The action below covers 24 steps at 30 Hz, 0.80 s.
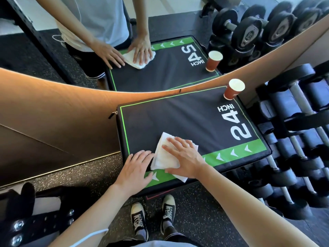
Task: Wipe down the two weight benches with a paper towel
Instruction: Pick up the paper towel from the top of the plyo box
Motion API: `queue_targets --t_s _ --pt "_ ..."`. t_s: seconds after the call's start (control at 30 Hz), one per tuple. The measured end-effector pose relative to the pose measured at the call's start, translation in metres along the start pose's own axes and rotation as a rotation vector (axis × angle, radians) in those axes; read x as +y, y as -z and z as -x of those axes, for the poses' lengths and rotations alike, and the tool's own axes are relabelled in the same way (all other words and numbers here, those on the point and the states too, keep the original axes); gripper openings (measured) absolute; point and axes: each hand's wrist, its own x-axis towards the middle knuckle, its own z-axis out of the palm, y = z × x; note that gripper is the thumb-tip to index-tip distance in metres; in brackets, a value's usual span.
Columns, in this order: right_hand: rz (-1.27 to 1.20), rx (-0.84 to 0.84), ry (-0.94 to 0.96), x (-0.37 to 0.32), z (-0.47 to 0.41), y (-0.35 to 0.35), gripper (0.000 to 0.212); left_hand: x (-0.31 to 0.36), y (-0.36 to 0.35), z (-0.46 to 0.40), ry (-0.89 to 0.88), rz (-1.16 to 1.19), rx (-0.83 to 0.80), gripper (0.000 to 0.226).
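I am pressing my right hand (185, 157) flat, fingers spread wide, on the white paper towel (164, 155), which is lying near the front left corner of the black padded box (187, 118) marked "24 INCH". My left hand (136, 168) is resting beside it, fingers straight, at the front edge, touching the towel's left side. A paper cup (233, 90) is standing at the far right corner.

A red-brown paper cup (234, 90) stands upright on the far right corner of the padded top, hard against the mirror (160, 32), which doubles it in reflection. To the right, a rack of black dumbbells (293, 139) runs down the frame in rows, chrome handles showing. Below, two black canvas sneakers (153, 216) with white laces stand on the speckled rubber floor (204, 220).
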Motion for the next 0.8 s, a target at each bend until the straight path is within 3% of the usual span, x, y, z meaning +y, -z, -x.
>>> queue_targets --t_s 0.2,0.5,0.63,0.73,0.8 --pt "0.005 0.082 -0.058 -0.003 0.025 -0.013 0.09 0.002 0.001 0.002 0.027 -0.01 -0.002 0.067" --pt "0.047 0.255 -0.214 -0.026 0.022 -0.017 0.051 0.005 0.004 -0.004 0.045 0.002 0.015 0.062" --pt "0.062 0.256 -0.347 -0.038 0.015 -0.017 0.058 0.004 0.01 -0.007 0.07 0.01 0.024 0.063" --pt "-0.003 0.326 -0.213 -0.035 0.015 -0.018 0.065 0.003 0.011 -0.007 0.077 0.005 0.022 0.064" --pt "-0.042 0.284 -0.067 -0.026 0.015 -0.018 0.069 0.004 0.011 -0.007 0.077 0.004 0.019 0.064"
